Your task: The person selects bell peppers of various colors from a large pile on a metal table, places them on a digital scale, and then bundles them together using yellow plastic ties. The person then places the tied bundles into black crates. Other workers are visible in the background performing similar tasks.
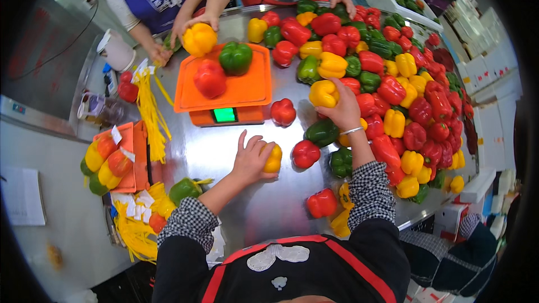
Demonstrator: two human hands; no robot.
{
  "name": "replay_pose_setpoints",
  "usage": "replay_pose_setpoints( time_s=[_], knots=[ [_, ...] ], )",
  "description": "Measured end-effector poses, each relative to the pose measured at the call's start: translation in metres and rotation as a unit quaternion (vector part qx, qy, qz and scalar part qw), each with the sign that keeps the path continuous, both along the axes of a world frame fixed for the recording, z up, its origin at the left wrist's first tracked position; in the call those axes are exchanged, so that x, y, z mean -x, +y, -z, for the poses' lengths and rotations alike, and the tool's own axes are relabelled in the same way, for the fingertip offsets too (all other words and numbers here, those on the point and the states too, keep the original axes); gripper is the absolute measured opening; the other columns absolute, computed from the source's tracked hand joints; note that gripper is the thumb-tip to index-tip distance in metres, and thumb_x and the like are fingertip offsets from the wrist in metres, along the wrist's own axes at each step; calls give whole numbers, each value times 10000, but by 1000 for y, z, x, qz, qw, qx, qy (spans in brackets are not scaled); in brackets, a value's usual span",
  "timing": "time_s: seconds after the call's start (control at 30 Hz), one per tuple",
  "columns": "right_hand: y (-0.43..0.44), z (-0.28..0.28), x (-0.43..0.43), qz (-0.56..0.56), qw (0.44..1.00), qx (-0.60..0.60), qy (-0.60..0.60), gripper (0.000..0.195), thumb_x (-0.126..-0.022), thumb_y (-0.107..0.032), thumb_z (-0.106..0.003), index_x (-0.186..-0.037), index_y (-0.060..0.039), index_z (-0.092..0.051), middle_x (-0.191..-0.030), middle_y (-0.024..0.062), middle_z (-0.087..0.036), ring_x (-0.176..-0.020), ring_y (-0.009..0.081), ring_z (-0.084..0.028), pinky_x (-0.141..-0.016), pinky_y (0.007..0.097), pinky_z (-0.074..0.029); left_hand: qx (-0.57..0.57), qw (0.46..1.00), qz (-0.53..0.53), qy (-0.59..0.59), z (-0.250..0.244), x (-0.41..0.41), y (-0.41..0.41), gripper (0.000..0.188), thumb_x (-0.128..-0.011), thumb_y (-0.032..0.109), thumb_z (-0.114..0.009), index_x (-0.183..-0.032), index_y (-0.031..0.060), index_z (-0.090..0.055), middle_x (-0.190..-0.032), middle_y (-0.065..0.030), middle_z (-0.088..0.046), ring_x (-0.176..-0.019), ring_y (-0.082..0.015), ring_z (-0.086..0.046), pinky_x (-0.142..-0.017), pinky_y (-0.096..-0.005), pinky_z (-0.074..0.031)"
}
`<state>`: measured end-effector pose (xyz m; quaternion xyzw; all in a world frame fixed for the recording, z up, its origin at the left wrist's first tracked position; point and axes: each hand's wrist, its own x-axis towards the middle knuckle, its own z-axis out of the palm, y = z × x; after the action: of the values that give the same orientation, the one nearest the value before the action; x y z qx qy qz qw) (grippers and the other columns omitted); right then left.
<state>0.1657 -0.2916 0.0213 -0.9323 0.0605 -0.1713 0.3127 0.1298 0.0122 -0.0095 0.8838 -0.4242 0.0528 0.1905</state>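
My left hand [253, 159] is on a small yellow bell pepper [273, 159] at the middle of the steel table, its fingers around the pepper's left side. Farther right, my right hand [346, 107] grips another yellow bell pepper [323, 94] at the edge of a large heap of red, green and yellow peppers. Between my hands lie a red pepper [306, 154] and a dark green pepper [321, 132]. An orange scale [223, 103] with a lit green display stands ahead; a red pepper [210, 79] and a green pepper [236, 58] rest on its tray.
Across the table, one co-worker's hand [204, 23] holds a yellow pepper at the scale; another co-worker's hands [162, 52] are beside it. At left are yellow mesh net bags [151, 113], a second orange scale [141, 151] with netted peppers, and a white pitcher [117, 50]. A foam box [396, 0] stands far right.
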Motion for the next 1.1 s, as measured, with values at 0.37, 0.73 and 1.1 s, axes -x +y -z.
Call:
replay_pose_setpoints(
  time_s=[0.37, 0.73, 1.1],
  knots=[
    [-78, -18, -17, 254, 902, 349, 21, 756, -598, -184, -782, -1284, -153, -466, -1193, 157, -468, -1099, 326, -485, -897, 449, -417, -4, 999, -2, 50, -2, -11, -2, 817, -516, 374, -830, -1197, 65, -502, -1020, -141, -536, -901, -308, -560, -751, -383, -484],
    [9, -15, -100, -56, 981, 185, -35, 871, -518, -224, -815, -1295, -161, -427, -1160, 159, -471, -1063, 359, -473, -896, 413, -448, -5, 990, -67, 122, 16, 2, -5, 839, -549, 372, -807, -1246, 80, -442, -1070, -141, -481, -939, -313, -540, -738, -387, -509],
    [140, -76, -106, -360, 893, 253, -94, 654, -579, -95, -794, -1177, -173, -541, -1269, 149, -461, -1156, 341, -451, -964, 382, -404, 20, 969, -106, 221, 9, 15, 6, 995, -540, 342, -829, -1374, 133, -328, -1259, -176, -403, -1113, -365, -482, -880, -414, -476]
  ],
)
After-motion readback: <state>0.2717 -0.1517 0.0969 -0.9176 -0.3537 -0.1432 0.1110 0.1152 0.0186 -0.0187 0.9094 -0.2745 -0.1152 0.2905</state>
